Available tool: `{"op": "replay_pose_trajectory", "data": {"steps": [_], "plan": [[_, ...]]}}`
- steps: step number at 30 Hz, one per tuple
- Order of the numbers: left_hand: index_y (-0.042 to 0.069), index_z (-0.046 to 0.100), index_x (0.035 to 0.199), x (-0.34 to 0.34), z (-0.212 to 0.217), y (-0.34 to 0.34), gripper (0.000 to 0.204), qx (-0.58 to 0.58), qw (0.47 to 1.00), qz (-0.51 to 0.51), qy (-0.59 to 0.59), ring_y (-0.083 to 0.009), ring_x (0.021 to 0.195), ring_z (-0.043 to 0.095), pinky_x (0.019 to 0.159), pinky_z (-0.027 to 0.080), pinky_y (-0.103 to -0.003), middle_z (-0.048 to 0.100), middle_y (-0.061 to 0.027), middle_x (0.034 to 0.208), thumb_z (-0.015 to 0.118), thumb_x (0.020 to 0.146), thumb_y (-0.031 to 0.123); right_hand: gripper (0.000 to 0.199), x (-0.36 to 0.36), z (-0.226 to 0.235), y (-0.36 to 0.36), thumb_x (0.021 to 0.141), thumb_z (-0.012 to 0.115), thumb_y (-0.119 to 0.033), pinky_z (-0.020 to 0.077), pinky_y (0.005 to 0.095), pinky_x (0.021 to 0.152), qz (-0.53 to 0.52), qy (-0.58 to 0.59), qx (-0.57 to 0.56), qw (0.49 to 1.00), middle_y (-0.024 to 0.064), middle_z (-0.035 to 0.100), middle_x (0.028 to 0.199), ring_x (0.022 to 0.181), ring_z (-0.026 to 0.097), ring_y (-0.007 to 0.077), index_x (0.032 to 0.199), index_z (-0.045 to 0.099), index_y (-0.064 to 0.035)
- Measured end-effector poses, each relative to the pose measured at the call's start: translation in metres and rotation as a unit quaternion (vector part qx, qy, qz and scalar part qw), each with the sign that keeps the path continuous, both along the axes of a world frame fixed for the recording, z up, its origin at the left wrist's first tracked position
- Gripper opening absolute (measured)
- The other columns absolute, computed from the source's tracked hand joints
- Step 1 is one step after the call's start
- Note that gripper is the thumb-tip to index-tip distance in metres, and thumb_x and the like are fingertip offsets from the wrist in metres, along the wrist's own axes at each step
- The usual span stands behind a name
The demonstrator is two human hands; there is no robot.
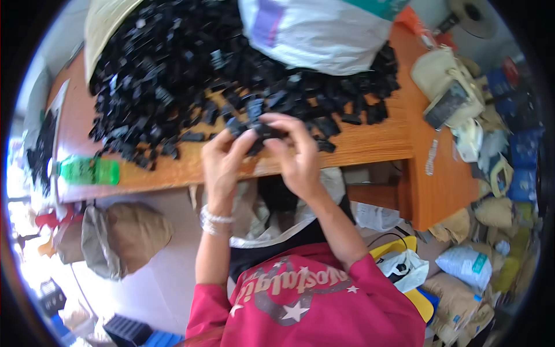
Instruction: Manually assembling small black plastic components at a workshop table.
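A large heap of small black plastic pieces (pixel 167 69) spreads over the wooden table (pixel 370 141). Above the table's front edge, my left hand (pixel 221 159) is closed, thumb and fingers pinching a small black piece (pixel 236 126). Close beside it, my right hand (pixel 298 153) is closed around another black piece (pixel 269 133), its thumb and forefinger curled about it. The two hands are nearly touching. Their exact shape is blurred, and I cannot tell whether the two held pieces are joined. Loose pieces lie just beyond my fingertips.
A white sack (pixel 318 40) rests on the heap. A green bottle (pixel 89 170) lies at the table's left front edge. Below my hands is an open white bag (pixel 283 236). On the right side stand a cream handbag (pixel 433 72) and a phone (pixel 446 104); packed bags crowd beyond.
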State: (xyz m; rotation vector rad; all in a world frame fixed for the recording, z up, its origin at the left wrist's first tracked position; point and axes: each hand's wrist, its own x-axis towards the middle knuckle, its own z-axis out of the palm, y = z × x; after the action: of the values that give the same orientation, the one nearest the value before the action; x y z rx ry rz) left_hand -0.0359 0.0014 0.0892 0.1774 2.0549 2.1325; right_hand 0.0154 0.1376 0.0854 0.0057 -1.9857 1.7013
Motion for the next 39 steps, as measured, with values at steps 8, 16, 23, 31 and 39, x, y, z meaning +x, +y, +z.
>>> {"op": "replay_pose_trajectory", "data": {"steps": [8,16,23,31,39], "plan": [[-0.006,0.067,0.092,0.0,-0.004,-0.009,0.022,0.226,0.965,-0.095,-0.091,-0.0103,0.078,0.058,0.071,0.045,-0.023,0.066,-0.0053,0.085,0.059,0.095,0.015,0.02,-0.012,-0.007,-0.032,0.092,0.058,-0.008,0.0468,0.0337,0.069,-0.069,0.045,-0.129,0.988,0.0138,0.057,0.088,0.075,0.058,0.0255,0.109,0.051,0.0019],[0.003,0.063,0.092,-0.014,0.001,-0.017,0.018,0.271,0.954,-0.069,-0.106,-0.0096,0.073,0.061,0.066,0.05,-0.025,0.066,-0.0039,0.085,0.056,0.098,0.018,0.024,-0.004,0.015,-0.021,0.083,0.065,-0.008,0.0371,0.0374,0.073,-0.094,0.254,0.123,0.955,0.0082,0.061,0.087,0.072,0.053,0.0232,0.105,0.055,-0.0033],[-0.001,0.047,0.115,0.006,0.005,-0.028,0.028,0.154,0.982,-0.086,-0.06,-0.0201,0.08,0.068,0.075,0.056,-0.028,0.068,-0.0182,0.095,0.058,0.09,0.0,0.025,-0.072,-0.005,0.018,0.086,0.064,-0.013,0.0396,0.0431,0.076,-0.223,0.084,0.231,0.943,0.0135,0.055,0.089,0.087,0.053,0.0323,0.107,0.052,-0.0034],[-0.002,0.061,0.108,0.035,0.005,-0.022,0.037,0.03,0.995,-0.079,-0.049,-0.0028,0.071,0.048,0.066,0.04,-0.017,0.058,0.0035,0.083,0.076,0.074,-0.005,0.022,-0.03,-0.008,0.013,0.077,0.072,-0.004,0.0485,0.0387,0.08,-0.149,0.119,0.203,0.96,0.0135,0.064,0.096,0.09,0.062,0.0301,0.096,0.06,-0.0001],[0.001,0.06,0.107,0.038,0.006,-0.018,0.035,0.047,0.996,-0.059,-0.055,-0.0018,0.071,0.048,0.064,0.038,-0.015,0.054,0.0057,0.08,0.075,0.075,-0.003,0.025,0.019,-0.009,0.004,0.075,0.075,-0.001,0.0439,0.025,0.06,-0.099,-0.01,0.016,0.995,0.0061,0.06,0.088,0.071,0.056,0.0129,0.093,0.057,-0.0016]]}}
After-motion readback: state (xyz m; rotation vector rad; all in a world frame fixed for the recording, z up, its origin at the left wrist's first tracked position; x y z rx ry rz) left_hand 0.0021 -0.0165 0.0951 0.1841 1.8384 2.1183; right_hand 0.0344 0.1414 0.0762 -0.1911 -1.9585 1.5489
